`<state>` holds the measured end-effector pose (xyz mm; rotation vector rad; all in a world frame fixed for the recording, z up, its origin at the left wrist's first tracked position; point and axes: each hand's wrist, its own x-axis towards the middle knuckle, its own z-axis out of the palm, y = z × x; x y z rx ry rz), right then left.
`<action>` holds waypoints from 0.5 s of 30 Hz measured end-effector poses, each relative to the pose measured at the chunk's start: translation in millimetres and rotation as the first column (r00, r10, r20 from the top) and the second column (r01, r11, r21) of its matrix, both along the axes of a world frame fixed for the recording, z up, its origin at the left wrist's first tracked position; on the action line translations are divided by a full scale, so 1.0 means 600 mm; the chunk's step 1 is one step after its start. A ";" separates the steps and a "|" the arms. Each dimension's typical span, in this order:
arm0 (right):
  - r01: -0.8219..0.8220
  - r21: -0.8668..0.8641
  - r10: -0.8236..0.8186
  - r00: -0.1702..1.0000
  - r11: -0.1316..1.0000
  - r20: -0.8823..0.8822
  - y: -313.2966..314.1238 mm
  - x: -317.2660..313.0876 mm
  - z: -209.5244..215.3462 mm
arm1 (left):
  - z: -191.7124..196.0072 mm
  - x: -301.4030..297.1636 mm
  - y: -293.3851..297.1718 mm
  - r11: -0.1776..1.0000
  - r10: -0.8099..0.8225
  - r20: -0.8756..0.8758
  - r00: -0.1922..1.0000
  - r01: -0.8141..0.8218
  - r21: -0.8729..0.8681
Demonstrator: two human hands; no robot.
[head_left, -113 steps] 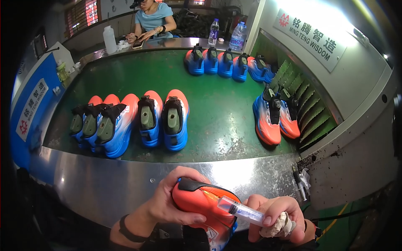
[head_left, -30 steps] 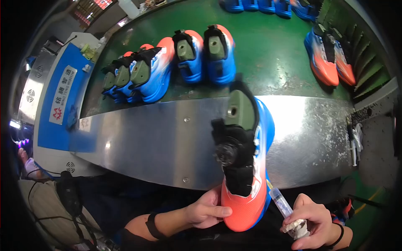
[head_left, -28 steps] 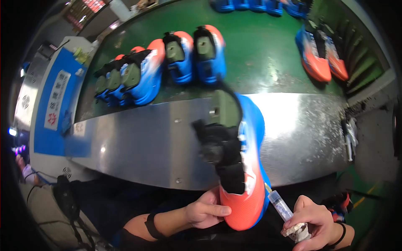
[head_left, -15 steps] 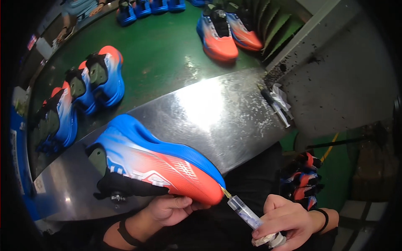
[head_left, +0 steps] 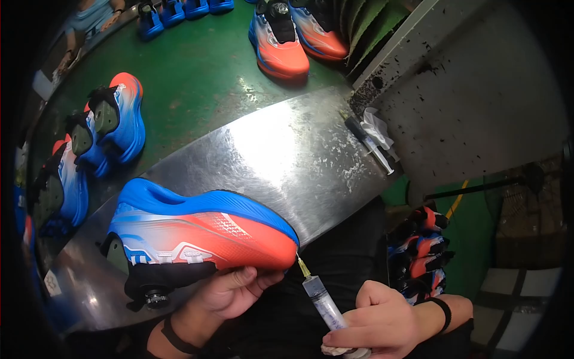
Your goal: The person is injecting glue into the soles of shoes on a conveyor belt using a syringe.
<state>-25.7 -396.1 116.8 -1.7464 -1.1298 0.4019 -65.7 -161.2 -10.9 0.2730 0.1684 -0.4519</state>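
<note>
A sneaker [head_left: 197, 224], fading from blue through white to orange-red with a blue sole, lies on its side with its toe to the right. My left hand [head_left: 236, 292] is closed on its upper from below, near the toe. In my right hand [head_left: 382, 320] is a clear syringe [head_left: 323, 302] with pale contents and a yellow-based needle. The needle's tip meets the toe's edge, where sole and upper join. A black dial [head_left: 156, 298] sits on the shoe's dark tongue side. My right fingers wrap the syringe's rear end, partly hiding it.
A metal plate [head_left: 317, 149] covers the near side of a green table [head_left: 197, 78]. A second syringe [head_left: 368, 143] and crumpled white paper [head_left: 376, 127] lie on it. Similar sneakers stand at left [head_left: 122, 119] and back [head_left: 281, 51]. A grey panel [head_left: 460, 96] rises at right. Another person's arm [head_left: 113, 19] shows far left.
The whole view has shifted, so the table things appear farther left. The shoe has turned slightly in my left hand, and the syringe points more steeply at its toe. Both grips remain.
</note>
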 end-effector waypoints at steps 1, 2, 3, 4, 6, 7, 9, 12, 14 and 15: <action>0.001 -0.002 -0.001 1.000 1.000 0.000 0.002 -0.001 -0.001 | 0.000 0.002 -0.001 1.000 0.004 -0.018 1.000 -0.004 0.011; 0.008 -0.025 -0.007 0.999 1.000 0.052 0.003 -0.001 -0.002 | 0.001 0.003 -0.002 1.000 0.010 -0.037 0.999 -0.009 0.022; 0.016 -0.047 -0.011 0.995 0.999 0.104 0.003 -0.002 -0.002 | 0.000 0.003 -0.003 1.000 0.010 -0.037 0.999 -0.010 0.020; 0.015 -0.049 -0.010 0.995 0.999 0.104 0.004 -0.002 -0.003 | 0.000 0.003 -0.004 0.999 0.017 -0.029 0.999 -0.015 0.050; 0.008 -0.135 0.024 0.973 0.991 0.229 0.005 -0.002 -0.005 | -0.002 0.003 -0.005 0.997 0.026 -0.020 0.999 -0.025 0.078; 0.005 -0.137 0.027 0.973 0.991 0.229 0.006 -0.003 -0.008 | -0.004 0.002 -0.005 0.996 0.042 -0.034 0.999 -0.040 0.075; 0.024 -0.164 0.027 0.952 0.986 0.304 0.008 -0.006 -0.013 | -0.006 0.001 -0.006 0.996 0.062 -0.047 0.997 -0.059 0.071; 0.143 -0.159 -0.043 0.860 0.977 0.509 0.023 -0.012 -0.040 | -0.007 0.001 -0.006 0.999 0.048 -0.056 0.997 -0.047 0.022; 0.190 -0.121 -0.095 0.834 0.974 0.544 0.030 -0.017 -0.057 | -0.003 0.001 -0.006 0.999 0.030 -0.060 0.998 -0.029 0.024; 0.202 -0.114 -0.097 0.802 0.973 0.590 0.030 -0.019 -0.062 | -0.001 0.002 -0.007 0.999 0.034 -0.059 0.998 -0.032 0.025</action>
